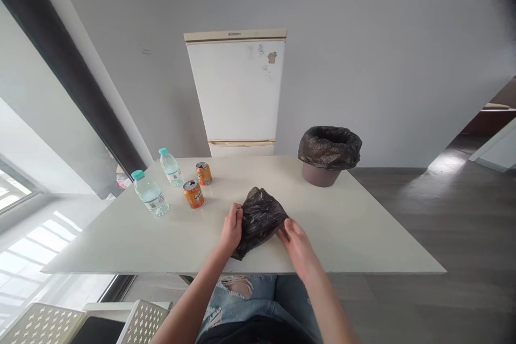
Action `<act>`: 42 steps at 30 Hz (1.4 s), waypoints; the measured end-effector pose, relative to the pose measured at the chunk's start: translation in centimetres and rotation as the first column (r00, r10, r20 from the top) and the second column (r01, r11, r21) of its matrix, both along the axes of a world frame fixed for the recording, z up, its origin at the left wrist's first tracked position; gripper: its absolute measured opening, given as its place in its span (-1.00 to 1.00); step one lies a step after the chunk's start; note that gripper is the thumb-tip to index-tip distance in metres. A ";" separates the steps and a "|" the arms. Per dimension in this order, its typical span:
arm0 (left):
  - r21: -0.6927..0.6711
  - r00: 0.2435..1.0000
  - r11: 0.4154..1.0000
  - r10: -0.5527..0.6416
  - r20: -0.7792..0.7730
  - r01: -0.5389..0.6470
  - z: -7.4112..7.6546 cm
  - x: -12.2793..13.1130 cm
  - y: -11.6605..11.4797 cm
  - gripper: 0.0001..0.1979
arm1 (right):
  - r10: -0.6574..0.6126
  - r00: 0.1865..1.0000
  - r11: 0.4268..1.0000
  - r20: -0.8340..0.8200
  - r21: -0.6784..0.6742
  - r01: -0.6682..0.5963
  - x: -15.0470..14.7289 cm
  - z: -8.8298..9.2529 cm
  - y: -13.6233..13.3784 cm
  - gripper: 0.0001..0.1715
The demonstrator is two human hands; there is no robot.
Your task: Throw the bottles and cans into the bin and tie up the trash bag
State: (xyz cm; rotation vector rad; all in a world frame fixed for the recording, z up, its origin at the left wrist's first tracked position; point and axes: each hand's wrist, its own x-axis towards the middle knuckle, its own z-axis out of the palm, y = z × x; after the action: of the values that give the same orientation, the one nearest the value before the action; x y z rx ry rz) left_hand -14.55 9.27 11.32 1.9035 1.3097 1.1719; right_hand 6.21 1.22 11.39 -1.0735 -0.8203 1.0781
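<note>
A crumpled black plastic bag (pixel 263 219) is held over the front middle of the white table. My left hand (pixel 233 227) is closed on the bag's left edge, thumb on top. On the opposite side, my right hand (pixel 296 242) pinches the bag's right edge between thumb and fingers. Left of the bag stand two orange drink cans, a nearer can (pixel 194 194) and a farther can (pixel 203 173). Beside them are two clear plastic bottles with teal caps, one nearer bottle (pixel 150 193) and one farther bottle (pixel 171 167); both stand upright.
A brown bin (pixel 321 176) lined with a black bag (pixel 330 149) stands at the table's back right. The white table (pixel 355 231) ends just before my lap. Behind it is a white fridge (pixel 237 91). A plastic chair (pixel 44 325) sits at lower left.
</note>
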 end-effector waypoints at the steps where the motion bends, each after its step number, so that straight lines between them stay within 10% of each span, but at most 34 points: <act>1: 0.000 1.000 1.000 -0.018 0.013 0.018 0.0 0.0 0.0 -0.67 | 0.084 0.990 0.996 -0.117 0.010 -0.083 -1.1 0.0 -0.2 -0.25; 4: -0.015 0.997 0.996 -0.083 0.004 0.083 0.1 0.1 -0.1 -0.68 | 0.171 0.912 0.981 -0.373 -0.018 -0.191 -4.1 0.2 0.2 -0.20; 13: 0.121 0.970 0.992 0.002 -0.245 0.029 1.1 0.4 -2.2 -0.63 | -0.258 0.905 0.960 -0.338 -0.196 0.201 -4.5 -0.4 3.0 -0.37; 20: 0.057 0.785 0.922 -0.293 -0.545 0.383 -0.1 1.1 -3.7 -0.39 | -0.383 0.824 0.920 -0.417 -0.253 0.300 -4.5 -1.2 2.5 -0.44; 30: 0.141 0.797 0.920 -0.231 -0.559 0.365 0.1 1.2 -4.1 -0.53 | -0.458 0.888 0.888 -0.036 0.039 0.459 -2.3 -3.5 1.8 -0.30; 38: 0.130 0.795 0.897 -0.300 -0.527 0.423 0.1 1.0 -4.4 -0.61 | -0.578 0.803 0.809 0.145 -0.025 0.587 1.6 -2.5 1.5 -0.34; 42: 0.115 0.797 0.901 -0.303 -0.523 0.418 -0.3 1.1 -4.1 -0.64 | -0.456 0.751 0.889 0.478 0.215 0.404 1.2 -1.4 0.4 -0.44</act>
State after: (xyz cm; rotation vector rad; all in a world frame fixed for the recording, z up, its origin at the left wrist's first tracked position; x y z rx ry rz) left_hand -13.49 5.12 11.05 2.6071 0.9914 0.6730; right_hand 7.38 1.61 10.04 -1.4120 -0.9699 0.3412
